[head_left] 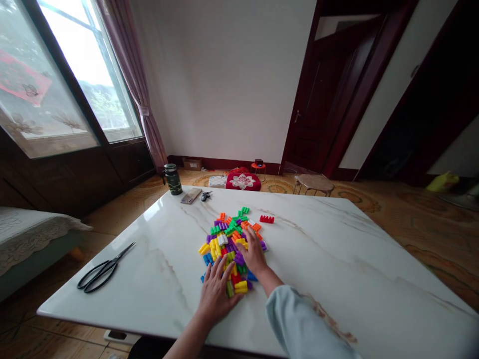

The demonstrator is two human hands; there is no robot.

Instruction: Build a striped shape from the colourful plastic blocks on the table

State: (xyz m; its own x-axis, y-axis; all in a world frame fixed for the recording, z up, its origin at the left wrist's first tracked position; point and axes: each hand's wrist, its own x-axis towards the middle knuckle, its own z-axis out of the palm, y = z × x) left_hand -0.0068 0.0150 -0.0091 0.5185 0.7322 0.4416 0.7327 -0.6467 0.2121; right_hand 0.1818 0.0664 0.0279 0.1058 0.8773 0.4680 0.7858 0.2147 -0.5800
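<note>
White marble table (337, 259) across the lower view. At its centre, a pile of coloured plastic blocks (228, 239), loose and jumbled. At 6 o'clock of the pile, left hand (216, 289), palm down, fingers spread wide and flat, tips touching the nearest blocks, nothing gripped. At 4 o'clock, right hand (253, 255), palm down on top of the blocks, fingers stretched out and a little apart, no block closed in. Black scissors (103, 271) at 8 o'clock, well apart. Green flask (173, 179) upright at 11 o'clock by the far edge, phone (191, 195) just beside. Lone red block (267, 219) at 1 o'clock, near the pile, not touching. Keys (205, 196) next to the phone.
</note>
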